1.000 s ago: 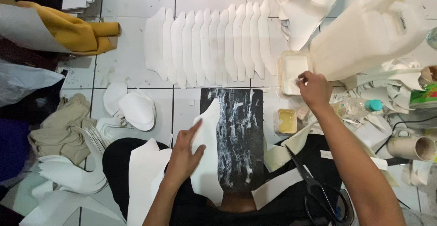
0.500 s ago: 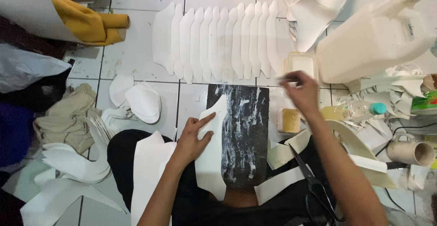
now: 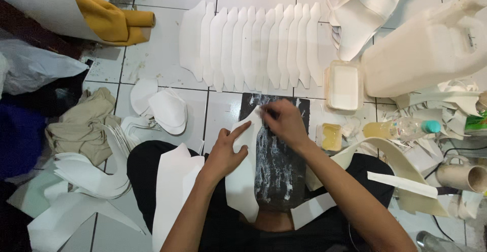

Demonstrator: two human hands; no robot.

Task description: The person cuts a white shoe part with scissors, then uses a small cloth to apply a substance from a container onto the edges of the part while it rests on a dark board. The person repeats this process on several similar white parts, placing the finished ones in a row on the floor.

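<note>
— Hands, head view?
— Left hand flat, pinning the white cut piece on the dark board. Right hand, back from the glue tray, fingers pinched together at the piece's top edge.
— Meaning?
— Likely spreading glue.

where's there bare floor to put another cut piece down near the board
Bare tile lies left of the dark board, between it and the stacked white oval pieces, below the fanned row of white pieces. Another patch sits between that row and the yellow cloth. Right of the board it is crowded: tray, bottle, jug, scraps.
</note>
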